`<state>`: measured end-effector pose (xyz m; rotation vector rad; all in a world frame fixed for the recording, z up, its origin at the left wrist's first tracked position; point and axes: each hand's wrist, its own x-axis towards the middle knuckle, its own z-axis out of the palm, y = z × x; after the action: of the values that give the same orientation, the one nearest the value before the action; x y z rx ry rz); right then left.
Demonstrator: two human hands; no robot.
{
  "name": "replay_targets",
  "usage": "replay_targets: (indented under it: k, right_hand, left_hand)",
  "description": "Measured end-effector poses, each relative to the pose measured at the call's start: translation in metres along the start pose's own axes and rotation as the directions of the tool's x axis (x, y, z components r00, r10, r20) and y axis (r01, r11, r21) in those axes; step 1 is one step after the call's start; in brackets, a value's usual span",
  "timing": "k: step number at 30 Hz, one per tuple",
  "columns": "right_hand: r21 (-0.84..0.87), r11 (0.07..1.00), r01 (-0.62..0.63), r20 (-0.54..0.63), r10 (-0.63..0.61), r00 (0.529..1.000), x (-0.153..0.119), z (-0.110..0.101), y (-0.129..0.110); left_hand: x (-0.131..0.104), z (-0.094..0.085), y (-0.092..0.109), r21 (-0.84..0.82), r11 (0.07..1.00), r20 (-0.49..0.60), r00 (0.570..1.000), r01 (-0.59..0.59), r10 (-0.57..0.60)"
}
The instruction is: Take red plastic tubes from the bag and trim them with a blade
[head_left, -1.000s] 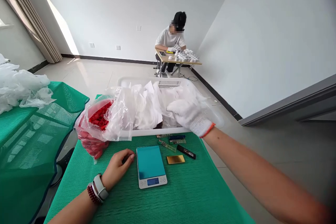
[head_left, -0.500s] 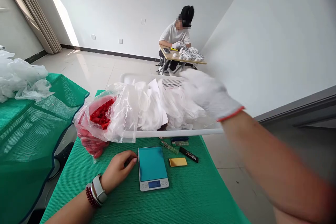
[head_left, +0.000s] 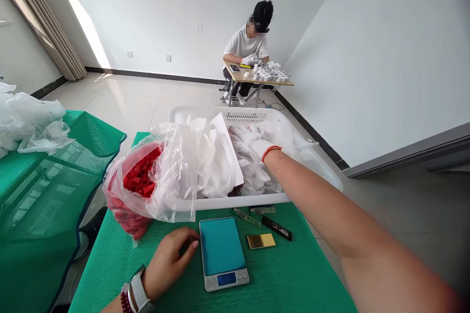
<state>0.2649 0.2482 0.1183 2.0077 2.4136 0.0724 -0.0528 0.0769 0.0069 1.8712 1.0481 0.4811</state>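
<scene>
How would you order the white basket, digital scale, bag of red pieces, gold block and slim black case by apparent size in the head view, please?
1. White basket
2. Bag of red pieces
3. Digital scale
Gold block and slim black case: smallest, too alike to rank.

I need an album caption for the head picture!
Gloved right hand in the white basket, bare left hand beside the scale.

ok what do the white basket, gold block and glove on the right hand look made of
Basket: probably moulded plastic, smooth white, with a slotted wall. Gold block: polished; reflections suggest metal, though coated plastic is possible. Glove: likely matte knit fabric, judging by its snug, orange-edged cuff.
</scene>
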Motion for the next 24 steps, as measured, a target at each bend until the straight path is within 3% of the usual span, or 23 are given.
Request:
replay_targets:
  k: [8,13,15,17,20,24]
  right_hand:
    - [-0.079,0.996,0.05,-0.03,-0.052,0.998,0.005,0.006,0.007]
    - [-0.239,0.962,0.133,0.046,-0.126,0.991,0.01,0.011,0.012]
    - [-0.248,0.955,0.161,0.072,-0.148,0.986,0.011,0.013,0.012]
    - [-0.211,0.971,0.108,0.095,-0.09,0.991,0.014,0.012,0.01]
    - [-0.102,0.993,0.052,0.141,-0.038,0.989,0.022,0.001,0.008]
    - [0.036,0.999,-0.009,0.284,-0.002,0.959,0.029,-0.037,0.012]
  left_hand:
    - [-0.002,0.003,-0.02,0.005,1.0,-0.02,1.0,-0.008,0.008]
    - [-0.001,0.002,-0.03,-0.008,1.0,0.047,0.999,-0.003,0.004]
    - [-0.002,0.002,-0.029,-0.01,1.0,0.029,0.999,0.016,-0.015]
    - [-0.004,0.002,-0.025,-0.011,0.999,-0.016,0.999,0.04,-0.04]
    - [-0.004,0.003,-0.019,-0.012,0.998,-0.05,0.996,0.068,-0.068]
    - [-0.001,0.002,-0.014,-0.013,0.998,-0.06,0.996,0.068,-0.069]
